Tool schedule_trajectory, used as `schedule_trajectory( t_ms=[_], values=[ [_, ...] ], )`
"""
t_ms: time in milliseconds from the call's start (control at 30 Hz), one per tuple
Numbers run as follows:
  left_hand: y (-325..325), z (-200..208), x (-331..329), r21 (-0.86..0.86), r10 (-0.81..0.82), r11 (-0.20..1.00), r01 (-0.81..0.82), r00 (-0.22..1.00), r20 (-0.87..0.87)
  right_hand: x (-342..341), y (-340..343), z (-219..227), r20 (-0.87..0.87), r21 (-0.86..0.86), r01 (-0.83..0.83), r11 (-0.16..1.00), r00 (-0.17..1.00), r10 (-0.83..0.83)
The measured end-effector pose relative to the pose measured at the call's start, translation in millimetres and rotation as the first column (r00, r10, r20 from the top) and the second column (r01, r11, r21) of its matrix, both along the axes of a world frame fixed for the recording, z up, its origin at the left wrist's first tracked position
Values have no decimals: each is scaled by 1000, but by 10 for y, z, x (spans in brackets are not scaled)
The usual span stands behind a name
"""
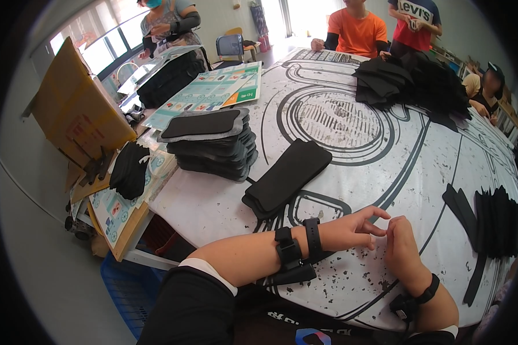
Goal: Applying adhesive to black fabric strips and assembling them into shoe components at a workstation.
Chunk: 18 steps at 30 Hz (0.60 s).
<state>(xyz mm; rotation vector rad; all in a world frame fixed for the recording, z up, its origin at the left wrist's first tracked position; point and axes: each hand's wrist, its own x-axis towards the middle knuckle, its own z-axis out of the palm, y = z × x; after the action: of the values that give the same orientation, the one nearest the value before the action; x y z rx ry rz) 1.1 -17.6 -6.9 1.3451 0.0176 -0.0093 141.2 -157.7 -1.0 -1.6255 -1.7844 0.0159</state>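
My left hand (354, 229) reaches across above the white printed tabletop, its fingers apart and curved, with nothing seen in it. Close beside its fingertips is my right hand (403, 247), whose fingers are pressed together; whatever they may pinch is too small to make out. Just beyond my left wrist lies a small stack of flat black fabric pieces (288, 178) with rounded ends. Another black piece (293, 275) shows partly from under my left forearm. Narrow black strips (496, 221) lie in a row to the right of my right hand, with a loose strip (460, 210) beside them.
A tall stack of grey-and-black pads (213, 146) stands at the left. Beyond the table's left edge are a cardboard box (72, 103) and a bundle of black pieces (129, 169). A black heap (414, 86) lies far right. Several people (357, 29) are around the table. A blue crate (126, 293) sits below.
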Motion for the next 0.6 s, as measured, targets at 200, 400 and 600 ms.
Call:
schedule_trajectory(
  t_ms=[200, 400, 600],
  values=[
    [-10, 39, -20, -47, 5, 999, -5, 1000, 11, 4, -22, -21, 25, 7, -7, 1000, 1000, 7],
    [-1, 36, -20, -80, 25, 997, -23, 1000, 17, -3, 15, 15, -65, 41, 45, 998, 997, -42],
    [-3, 17, -14, -32, 15, 999, -16, 1000, -3, 21, 2, 5, -108, -20, 46, 999, 993, -48]
  ],
)
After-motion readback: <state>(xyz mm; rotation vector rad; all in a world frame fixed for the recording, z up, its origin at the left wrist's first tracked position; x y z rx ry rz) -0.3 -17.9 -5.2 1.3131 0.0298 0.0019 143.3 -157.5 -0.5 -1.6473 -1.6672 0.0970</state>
